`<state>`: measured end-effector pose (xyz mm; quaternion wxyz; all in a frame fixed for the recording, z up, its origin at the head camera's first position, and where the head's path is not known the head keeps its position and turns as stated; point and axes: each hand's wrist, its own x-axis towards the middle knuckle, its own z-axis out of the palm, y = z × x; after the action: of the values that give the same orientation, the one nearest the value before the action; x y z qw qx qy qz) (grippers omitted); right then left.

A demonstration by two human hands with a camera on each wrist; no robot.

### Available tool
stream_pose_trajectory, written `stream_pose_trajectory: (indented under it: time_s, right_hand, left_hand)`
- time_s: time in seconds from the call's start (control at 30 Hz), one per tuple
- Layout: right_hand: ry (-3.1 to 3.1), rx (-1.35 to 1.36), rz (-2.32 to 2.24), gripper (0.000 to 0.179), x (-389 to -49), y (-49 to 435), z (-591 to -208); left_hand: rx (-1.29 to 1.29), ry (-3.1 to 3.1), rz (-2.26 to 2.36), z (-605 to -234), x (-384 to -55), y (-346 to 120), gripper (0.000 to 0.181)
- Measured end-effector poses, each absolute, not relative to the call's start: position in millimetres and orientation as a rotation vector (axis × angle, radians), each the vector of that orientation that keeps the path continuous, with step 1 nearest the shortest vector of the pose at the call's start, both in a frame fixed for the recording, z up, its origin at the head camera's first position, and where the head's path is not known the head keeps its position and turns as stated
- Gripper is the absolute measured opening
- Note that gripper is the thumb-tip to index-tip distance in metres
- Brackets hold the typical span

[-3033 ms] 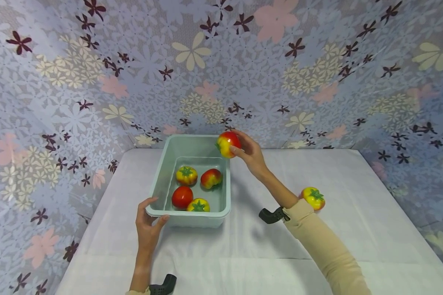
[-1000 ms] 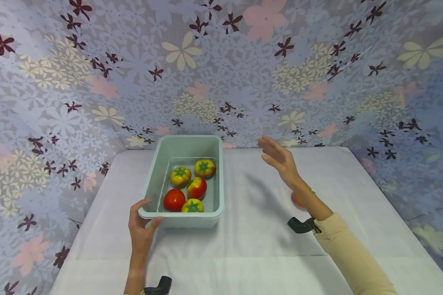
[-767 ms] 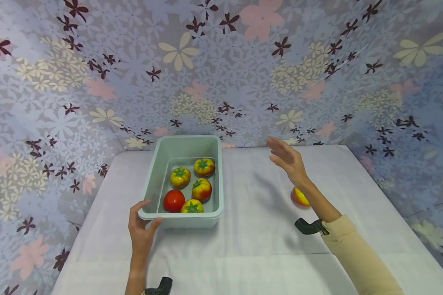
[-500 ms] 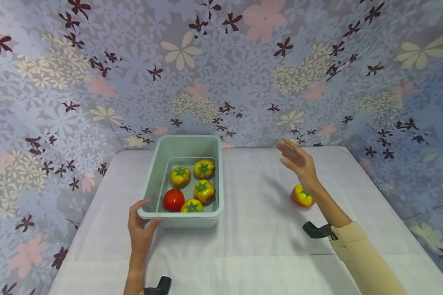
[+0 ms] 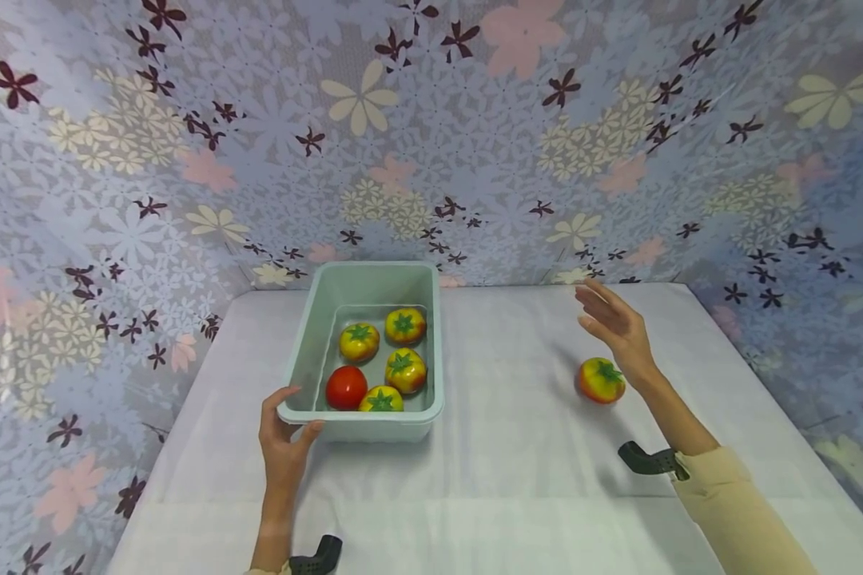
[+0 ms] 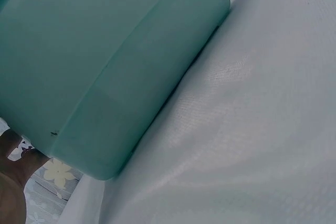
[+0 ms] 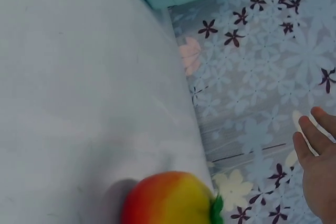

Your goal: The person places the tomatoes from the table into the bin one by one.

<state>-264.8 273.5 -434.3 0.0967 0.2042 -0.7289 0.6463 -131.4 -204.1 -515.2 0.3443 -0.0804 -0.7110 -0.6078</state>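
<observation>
A pale green plastic bin (image 5: 374, 431) stands on the white-covered table, with several shiny red-and-yellow toy tomatoes inside. One of them, a plain red tomato (image 5: 347, 388), shows no green leaves on top. My left hand (image 5: 284, 455) grips the bin's near left corner, thumb outside and fingers over the rim. To the right, my right hand (image 5: 622, 331) hovers above the table with fingers extended and holds nothing. Just below and left of it, a single toy tomato (image 5: 601, 381) with a green leafy top lies on the cloth. The right wrist view shows that tomato (image 7: 168, 200) close up.
A floral-patterned sheet (image 5: 431, 144) rises behind the table and along both sides. The white cloth (image 5: 503, 463) stretches between the bin and the lone tomato. Black camera mounts (image 5: 647, 459) sit on both wrists.
My right hand held a tomato over the bin's right rim; that tomato now lies in the bin. The right hand has moved right. Inside, one tomato rolled leaves-up. My left hand kept its grip.
</observation>
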Motion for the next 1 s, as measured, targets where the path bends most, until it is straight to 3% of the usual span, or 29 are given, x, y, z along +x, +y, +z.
stream_pose_trajectory:
  time_s: [1.0]
  right_hand:
    - [-2.116,0.209,2.072,0.055,-233,325,-504]
  left_hand:
    - [-0.185,-1.866,-1.573,-515,-130,-205,0.057]
